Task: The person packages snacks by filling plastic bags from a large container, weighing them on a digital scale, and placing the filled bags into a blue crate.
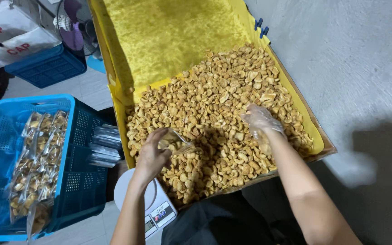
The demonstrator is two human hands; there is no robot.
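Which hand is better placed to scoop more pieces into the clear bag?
Probably the right hand: it rests on the fried pieces, in a plastic glove. The left hand holds the clear bag open.

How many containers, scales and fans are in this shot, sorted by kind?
Blue plastic crates: 2, the near one holding filled clear bags, the far one behind it
Yellow-lined box of snack pieces: 1
White kitchen scale: 1
Small fan: 1
Total: 5
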